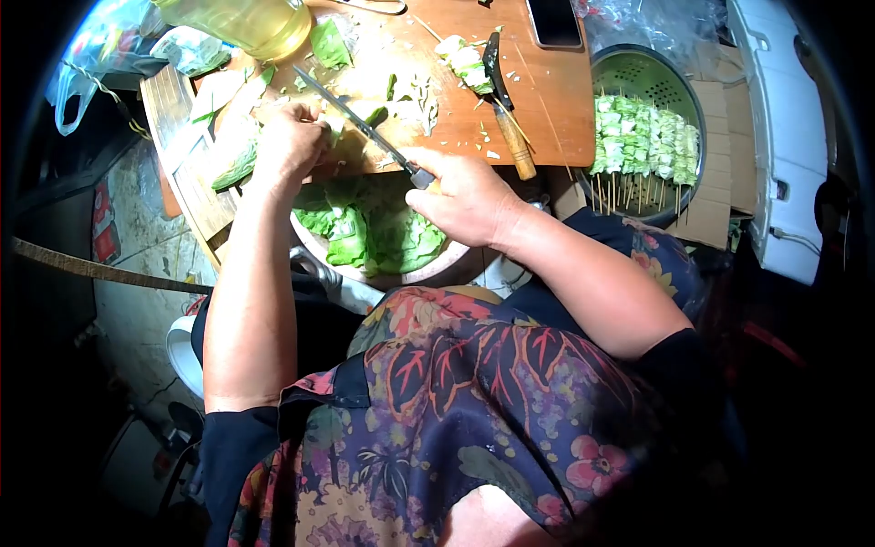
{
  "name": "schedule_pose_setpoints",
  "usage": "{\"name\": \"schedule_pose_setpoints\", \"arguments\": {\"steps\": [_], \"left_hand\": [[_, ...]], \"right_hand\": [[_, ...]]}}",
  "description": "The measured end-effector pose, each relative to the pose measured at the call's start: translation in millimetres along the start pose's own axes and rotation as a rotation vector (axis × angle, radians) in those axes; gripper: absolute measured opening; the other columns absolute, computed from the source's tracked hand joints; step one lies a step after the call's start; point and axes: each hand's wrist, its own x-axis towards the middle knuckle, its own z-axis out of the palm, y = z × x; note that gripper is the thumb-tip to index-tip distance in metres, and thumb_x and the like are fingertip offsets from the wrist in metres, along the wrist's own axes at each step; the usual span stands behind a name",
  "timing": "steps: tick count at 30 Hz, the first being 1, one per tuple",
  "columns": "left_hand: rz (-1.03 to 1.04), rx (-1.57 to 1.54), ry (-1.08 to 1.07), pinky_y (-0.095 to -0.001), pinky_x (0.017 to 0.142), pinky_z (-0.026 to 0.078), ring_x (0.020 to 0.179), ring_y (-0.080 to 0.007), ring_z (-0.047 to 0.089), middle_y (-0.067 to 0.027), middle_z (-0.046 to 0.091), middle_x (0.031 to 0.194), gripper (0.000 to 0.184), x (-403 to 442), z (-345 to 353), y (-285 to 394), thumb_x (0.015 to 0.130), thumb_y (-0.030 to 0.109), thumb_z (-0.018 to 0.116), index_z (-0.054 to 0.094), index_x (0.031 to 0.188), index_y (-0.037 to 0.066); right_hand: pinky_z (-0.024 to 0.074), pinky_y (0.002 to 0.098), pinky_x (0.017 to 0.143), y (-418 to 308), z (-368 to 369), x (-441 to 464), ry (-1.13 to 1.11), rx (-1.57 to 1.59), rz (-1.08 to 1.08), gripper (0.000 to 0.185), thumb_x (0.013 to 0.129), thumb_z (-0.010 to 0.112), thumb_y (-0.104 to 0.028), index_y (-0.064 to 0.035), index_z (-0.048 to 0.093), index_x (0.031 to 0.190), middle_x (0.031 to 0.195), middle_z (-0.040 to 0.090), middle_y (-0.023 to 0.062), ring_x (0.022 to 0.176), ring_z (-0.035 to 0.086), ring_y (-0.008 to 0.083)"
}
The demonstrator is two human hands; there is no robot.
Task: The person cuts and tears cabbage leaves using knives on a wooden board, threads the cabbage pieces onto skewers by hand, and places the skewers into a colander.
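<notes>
In my right hand point(465, 196) is a knife point(354, 117), its long blade slanting up and left over the wooden board point(556, 109). My left hand point(293, 144) is closed at the board's left side, just left of the blade; what its fingers pinch is hidden. Cut green bits point(419, 105) lie scattered past the blade. Beside my left wrist rests a long green vegetable point(239, 155). Below the board's near edge, a bowl point(437, 269) holds large green leaves point(346, 239).
A colander point(606, 68) at the right holds several skewers of folded leaves point(643, 137). On the board are another skewer point(467, 66), a wooden-handled blade point(515, 146) and a phone point(555, 23). A jug of yellow liquid point(264, 27) stands at the back left.
</notes>
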Motion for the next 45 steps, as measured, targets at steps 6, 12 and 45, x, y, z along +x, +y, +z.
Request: {"name": "schedule_pose_setpoints", "arguments": {"steps": [6, 12, 45], "left_hand": [[0.119, -0.066, -0.068, -0.0237, 0.058, 0.047, 0.064, -0.0093, 0.053, -0.0021, 0.061, 0.080, 0.018, 10, 16, -2, 0.084, 0.004, 0.058, 0.059, 0.102, 0.002], [0.061, -0.128, -0.095, -0.0211, 0.053, 0.043, 0.058, -0.0081, 0.050, -0.0023, 0.061, 0.078, 0.030, 10, 33, 6, 0.086, 0.005, 0.059, 0.059, 0.115, 0.002], [0.149, -0.124, 0.066, -0.0233, 0.056, 0.049, 0.061, -0.0096, 0.059, -0.0071, 0.063, 0.074, 0.030, 20, 24, -12, 0.082, 0.019, 0.061, 0.063, 0.104, -0.001]], "right_hand": [[0.0470, 0.0297, 0.068, -9, -9, -4, 0.126, 0.049, -0.038, 0.046, 0.080, 0.058, -0.014, -0.0017, 0.051, 0.124, 0.079, 0.062, 0.0117, 0.070, 0.058, 0.0152], [0.0474, 0.0311, 0.077, -9, -15, -6, 0.093, 0.101, 0.048, 0.046, 0.080, 0.058, -0.013, -0.0019, 0.051, 0.124, 0.089, 0.063, 0.0131, 0.081, 0.061, 0.0183], [0.0498, 0.0418, 0.074, -4, -14, -10, 0.215, 0.033, -0.089, 0.046, 0.077, 0.051, -0.016, 0.0043, 0.050, 0.119, 0.076, 0.063, 0.0237, 0.078, 0.063, 0.0374]]}}
